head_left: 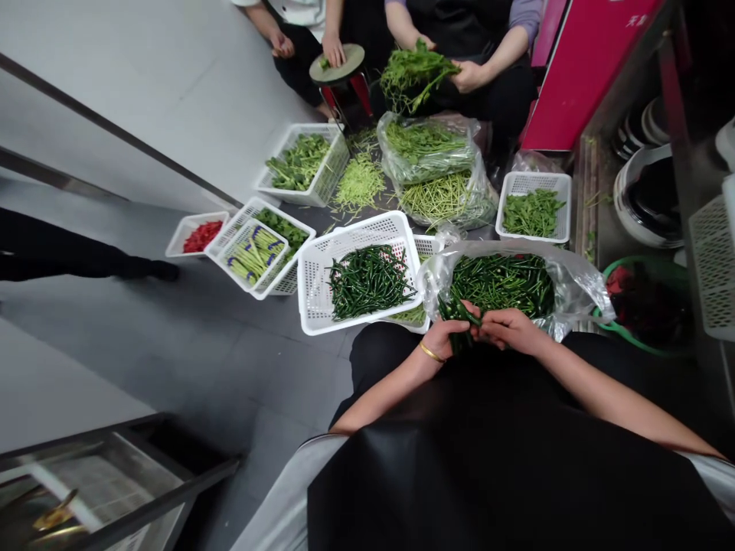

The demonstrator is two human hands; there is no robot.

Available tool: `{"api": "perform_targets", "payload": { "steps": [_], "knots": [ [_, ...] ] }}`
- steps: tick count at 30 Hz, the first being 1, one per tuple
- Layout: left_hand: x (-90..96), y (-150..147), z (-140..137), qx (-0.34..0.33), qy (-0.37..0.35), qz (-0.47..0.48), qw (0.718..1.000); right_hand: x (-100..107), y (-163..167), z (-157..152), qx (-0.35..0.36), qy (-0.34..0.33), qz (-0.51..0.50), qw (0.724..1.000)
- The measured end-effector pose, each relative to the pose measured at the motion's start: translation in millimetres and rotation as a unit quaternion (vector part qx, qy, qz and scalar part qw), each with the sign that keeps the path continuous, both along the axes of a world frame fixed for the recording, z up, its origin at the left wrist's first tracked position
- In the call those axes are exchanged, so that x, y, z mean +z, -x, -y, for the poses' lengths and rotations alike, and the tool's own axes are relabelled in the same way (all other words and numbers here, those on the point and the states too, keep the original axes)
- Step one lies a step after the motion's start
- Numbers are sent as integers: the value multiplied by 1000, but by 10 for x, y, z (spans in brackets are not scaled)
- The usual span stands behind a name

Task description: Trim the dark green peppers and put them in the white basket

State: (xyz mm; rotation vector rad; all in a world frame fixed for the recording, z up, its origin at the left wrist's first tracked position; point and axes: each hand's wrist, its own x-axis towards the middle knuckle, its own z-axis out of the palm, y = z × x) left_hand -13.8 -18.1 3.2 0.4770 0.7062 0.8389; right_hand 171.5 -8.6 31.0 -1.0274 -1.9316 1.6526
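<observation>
Dark green chili peppers are bunched in my left hand, its fingers wrapped round them; a gold bracelet circles that wrist. Close against it, my right hand pinches at one end of a green chili pepper from the bunch. Just beyond both hands lies an open clear plastic bag full of loose green chili peppers. To its left a white perforated basket holds a heap of green chili peppers. Both hands are above my lap, over a black apron.
Two people sit opposite, one gripping leafy greens, one with a hand on a round stool. White baskets of greens and red peppers stand around. A green basin is at right; a person's leg is at left.
</observation>
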Motion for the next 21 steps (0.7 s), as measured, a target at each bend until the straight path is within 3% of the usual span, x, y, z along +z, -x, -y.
{"api": "perform_targets", "payload": {
  "steps": [3,5,7,9,11,14,18,21],
  "knots": [
    [-30,33,-16,28,7,-18,999,133,-58,-105,144,-87,90,982],
    [-55,88,-53,51,7,-24,998,154,-79,-278,212,-152,244,934],
    [-68,147,-96,61,-1,-26,998,98,-25,-517,170,-202,409,873],
    [-65,191,-134,61,-9,-25,998,-22,113,-774,73,-240,496,831],
    [-57,215,-161,58,-9,-25,998,-169,273,-990,32,-254,514,819],
    [-58,232,-184,60,-2,-17,998,-336,314,-1150,60,-246,532,808],
    [-77,230,-201,60,8,-6,998,-377,-219,-1080,43,-284,494,820],
    [-89,196,-218,60,20,-3,998,-351,-677,-958,18,-257,489,833]
  ]
}}
